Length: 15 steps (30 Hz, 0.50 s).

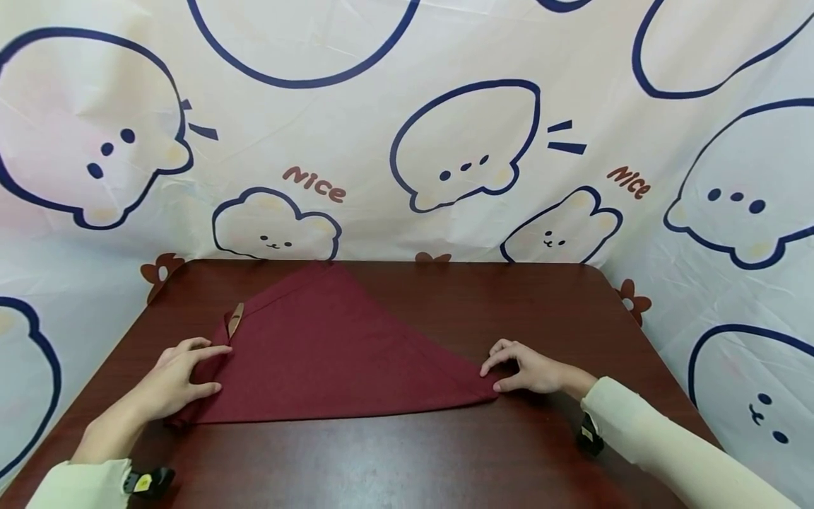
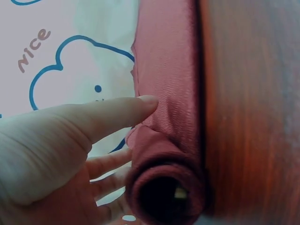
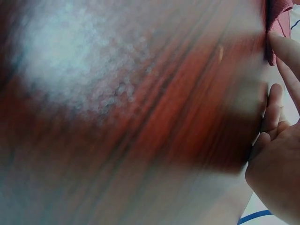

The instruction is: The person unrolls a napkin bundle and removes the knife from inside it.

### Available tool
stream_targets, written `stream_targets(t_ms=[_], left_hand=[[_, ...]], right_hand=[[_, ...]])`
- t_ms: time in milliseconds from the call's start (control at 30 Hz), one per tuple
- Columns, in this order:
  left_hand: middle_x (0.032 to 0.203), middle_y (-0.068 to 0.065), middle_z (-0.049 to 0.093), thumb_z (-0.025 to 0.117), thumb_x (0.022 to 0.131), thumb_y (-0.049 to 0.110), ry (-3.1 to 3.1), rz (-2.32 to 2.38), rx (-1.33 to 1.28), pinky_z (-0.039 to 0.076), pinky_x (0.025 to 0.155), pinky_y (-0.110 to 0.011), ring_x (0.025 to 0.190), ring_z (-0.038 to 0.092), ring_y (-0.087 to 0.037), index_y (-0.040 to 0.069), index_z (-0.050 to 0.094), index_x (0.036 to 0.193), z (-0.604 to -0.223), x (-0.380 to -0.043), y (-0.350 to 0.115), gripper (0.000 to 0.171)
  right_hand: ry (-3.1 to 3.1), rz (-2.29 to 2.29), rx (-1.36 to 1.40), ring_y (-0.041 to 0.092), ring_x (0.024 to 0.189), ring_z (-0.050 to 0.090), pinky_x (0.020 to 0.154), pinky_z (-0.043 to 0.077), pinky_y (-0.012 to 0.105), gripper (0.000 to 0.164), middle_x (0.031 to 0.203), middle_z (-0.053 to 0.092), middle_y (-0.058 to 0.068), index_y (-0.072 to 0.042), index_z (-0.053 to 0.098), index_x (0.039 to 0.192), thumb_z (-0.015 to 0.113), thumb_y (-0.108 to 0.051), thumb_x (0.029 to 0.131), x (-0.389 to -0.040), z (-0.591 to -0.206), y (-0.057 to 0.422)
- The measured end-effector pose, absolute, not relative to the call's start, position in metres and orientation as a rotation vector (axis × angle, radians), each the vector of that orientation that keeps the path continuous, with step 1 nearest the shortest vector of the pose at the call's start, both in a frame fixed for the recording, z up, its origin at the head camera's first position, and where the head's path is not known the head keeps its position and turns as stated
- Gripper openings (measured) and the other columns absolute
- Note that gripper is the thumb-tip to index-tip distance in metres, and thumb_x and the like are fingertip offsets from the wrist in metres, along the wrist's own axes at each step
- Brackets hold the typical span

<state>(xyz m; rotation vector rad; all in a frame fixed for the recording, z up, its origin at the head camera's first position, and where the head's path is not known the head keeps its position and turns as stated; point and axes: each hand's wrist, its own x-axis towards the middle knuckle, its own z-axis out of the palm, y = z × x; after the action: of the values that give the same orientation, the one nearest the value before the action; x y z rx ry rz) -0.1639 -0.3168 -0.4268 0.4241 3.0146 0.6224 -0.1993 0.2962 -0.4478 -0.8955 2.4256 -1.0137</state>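
A dark red cloth (image 1: 331, 353) lies on the table, folded to a rough triangle with its long straight edge toward me. Its left end is rolled, and the left wrist view looks into the hollow end of that roll (image 2: 133, 187). My left hand (image 1: 168, 378) rests at this end, thumb and fingers spread apart on the fabric. At the cloth's right corner, my right hand (image 1: 534, 369) touches the fabric with thumb and forefinger, a gap between their tips. A small tan leaf-shaped piece (image 1: 236, 319) lies at the cloth's upper left edge.
The brown wood-grain table (image 1: 407, 466) extends around the cloth. A white hanging sheet (image 1: 369, 141) with blue cartoon outlines encloses the back and sides. Black wrist cameras (image 1: 590, 435) are strapped under both pale sleeves (image 1: 668, 431).
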Motion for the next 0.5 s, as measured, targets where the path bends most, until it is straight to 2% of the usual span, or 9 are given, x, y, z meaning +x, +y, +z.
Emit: stream_targets(t_ms=[500], left_hand=[[0.135, -0.039, 0.042, 0.077, 0.084, 0.003, 2.947, 0.735, 0.429, 0.033, 0.092, -0.075, 0.121, 0.036, -0.059, -0.002, 0.059, 0.133, -0.433, -0.163, -0.328, 0.053]], right_hand=[[2.415, -1.021, -0.917, 0.009, 0.108, 0.047, 0.096, 0.038, 0.031, 0.023, 0.112, 0.058, 0.003, -0.018, 0.075, 0.111, 0.078, -0.020, 0.088, -0.201, -0.447, 0.296]])
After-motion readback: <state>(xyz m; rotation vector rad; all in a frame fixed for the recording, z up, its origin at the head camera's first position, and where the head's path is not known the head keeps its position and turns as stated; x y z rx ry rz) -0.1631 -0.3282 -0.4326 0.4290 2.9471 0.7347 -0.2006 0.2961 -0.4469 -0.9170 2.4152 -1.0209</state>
